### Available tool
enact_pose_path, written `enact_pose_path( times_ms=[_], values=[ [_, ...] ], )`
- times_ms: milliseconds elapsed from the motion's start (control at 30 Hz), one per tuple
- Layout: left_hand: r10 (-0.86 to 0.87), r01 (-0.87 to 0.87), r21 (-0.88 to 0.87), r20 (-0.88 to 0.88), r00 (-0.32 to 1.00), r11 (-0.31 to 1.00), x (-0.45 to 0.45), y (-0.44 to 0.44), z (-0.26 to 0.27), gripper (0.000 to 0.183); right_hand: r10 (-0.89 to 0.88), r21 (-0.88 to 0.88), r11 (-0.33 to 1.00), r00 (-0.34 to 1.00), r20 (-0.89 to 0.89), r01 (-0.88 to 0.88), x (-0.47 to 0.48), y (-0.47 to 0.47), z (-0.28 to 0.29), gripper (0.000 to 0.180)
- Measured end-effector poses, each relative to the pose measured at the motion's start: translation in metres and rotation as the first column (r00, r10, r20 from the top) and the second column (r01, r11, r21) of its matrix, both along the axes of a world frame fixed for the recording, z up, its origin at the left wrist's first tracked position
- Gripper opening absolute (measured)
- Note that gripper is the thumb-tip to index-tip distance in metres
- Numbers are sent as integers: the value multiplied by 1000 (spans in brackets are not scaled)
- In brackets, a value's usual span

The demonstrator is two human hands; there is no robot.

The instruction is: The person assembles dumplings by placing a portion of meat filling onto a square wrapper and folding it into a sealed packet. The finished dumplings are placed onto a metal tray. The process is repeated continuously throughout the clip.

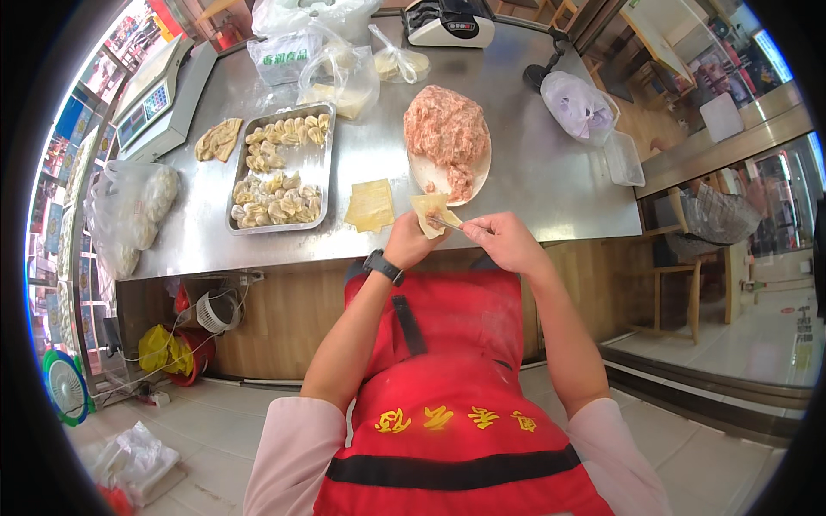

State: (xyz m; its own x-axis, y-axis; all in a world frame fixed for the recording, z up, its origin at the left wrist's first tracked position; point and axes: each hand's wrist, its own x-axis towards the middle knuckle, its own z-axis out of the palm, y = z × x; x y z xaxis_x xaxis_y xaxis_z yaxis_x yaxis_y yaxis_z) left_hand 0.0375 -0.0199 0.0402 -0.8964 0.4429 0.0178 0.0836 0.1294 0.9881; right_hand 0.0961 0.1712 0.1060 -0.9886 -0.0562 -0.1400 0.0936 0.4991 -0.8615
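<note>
My left hand (412, 240) holds a yellow dough wrapper (433, 211) near the table's front edge, with a little minced meat on it. In my right hand (506, 242) is a thin metal utensil (452, 224), its tip against the meat on the wrapper. Just beyond my hands lies a white oval plate (418, 169) with a large mound of raw minced meat (446, 122). A stack of square yellow wrappers (371, 205) sits on the table left of my left hand. Farther left, a metal tray (314, 166) holds rows of folded dumplings (277, 203).
The steel table (516, 161) also carries a digital scale (150, 103), a knotted bag (132, 206), bags of wrappers (342, 77), a piece of dough (219, 139), a black-and-white machine (450, 24), a purple-tinted bag (579, 106) and a clear plastic container (624, 159).
</note>
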Motion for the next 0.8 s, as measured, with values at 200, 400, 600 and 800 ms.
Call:
enact_pose_path(
  times_ms=[200, 400, 600, 800],
  values=[
    [8, -34, -105, -236, 972, 994, -5, 9, -8, 26, 65, 133, 987, 982, 175, -89, -10, -6, 15, 26],
    [-52, -10, -179, -337, 940, 984, 0, 11, -10, 15, 132, 209, 963, 973, 190, -171, -19, -5, 18, 29],
    [-133, 34, -295, -324, 937, 955, -5, 2, -12, 12, 219, 186, 949, 957, 192, -255, -22, 17, 32, 31],
    [-17, 15, -142, -15, 1000, 990, -43, -54, 3, 26, -17, 190, 981, 950, 312, -45, 10, 80, 33, 29]
  ],
)
